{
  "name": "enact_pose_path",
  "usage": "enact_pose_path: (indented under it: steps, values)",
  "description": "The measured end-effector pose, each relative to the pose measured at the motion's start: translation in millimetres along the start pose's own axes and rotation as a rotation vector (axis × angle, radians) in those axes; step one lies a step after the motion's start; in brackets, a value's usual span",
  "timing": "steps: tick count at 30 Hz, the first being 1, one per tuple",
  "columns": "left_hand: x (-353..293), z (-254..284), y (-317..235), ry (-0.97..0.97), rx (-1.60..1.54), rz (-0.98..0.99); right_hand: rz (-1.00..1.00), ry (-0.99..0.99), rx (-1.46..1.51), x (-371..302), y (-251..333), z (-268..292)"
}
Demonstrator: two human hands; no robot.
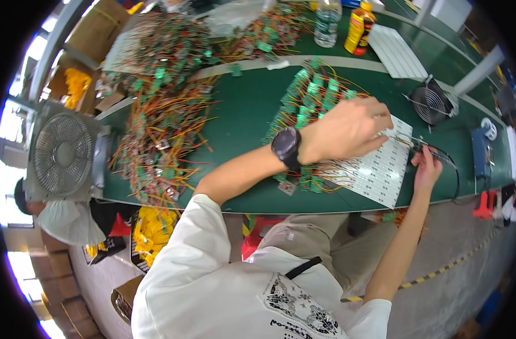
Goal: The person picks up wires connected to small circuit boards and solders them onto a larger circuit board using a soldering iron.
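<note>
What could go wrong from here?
Two risks:
1. The left hand is close to the slim tool in the right hand; if its tip is hot or sharp, fingers might get hurt.
2. Loose wires crowd the left side of the white board and could tangle.

1. Left hand (348, 129), black watch (286, 147) at wrist; over white panel (376, 178), right of centre.
2. Right hand (426, 169), grip on slim corded tool (434, 149); right.
3. Green worktop (241, 118); centre.
4. Tangled wire heap (162, 133); left of centre.
5. Grey fan (64, 153); far left.
6. Clear bottle (327, 25); top right.
</note>
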State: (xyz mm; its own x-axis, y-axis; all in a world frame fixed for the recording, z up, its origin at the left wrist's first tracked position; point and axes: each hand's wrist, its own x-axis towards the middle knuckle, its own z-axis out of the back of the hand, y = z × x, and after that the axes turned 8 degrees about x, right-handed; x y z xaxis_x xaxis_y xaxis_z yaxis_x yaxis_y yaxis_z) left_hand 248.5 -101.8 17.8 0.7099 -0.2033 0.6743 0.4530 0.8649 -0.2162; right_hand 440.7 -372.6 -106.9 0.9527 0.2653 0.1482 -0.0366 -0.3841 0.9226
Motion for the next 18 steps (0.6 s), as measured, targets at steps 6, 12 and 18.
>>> enact_pose_path:
  steps: [6,12,18]
  values:
    - [-101,55,-29,0.064,0.334,0.368,-0.001,0.035,0.010,-3,1,-3]
    - [-218,117,-27,0.166,0.880,0.870,-0.007,0.060,0.036,-3,1,-6]
    - [-249,140,-21,0.074,1.104,0.878,0.005,0.061,0.030,-1,1,-3]
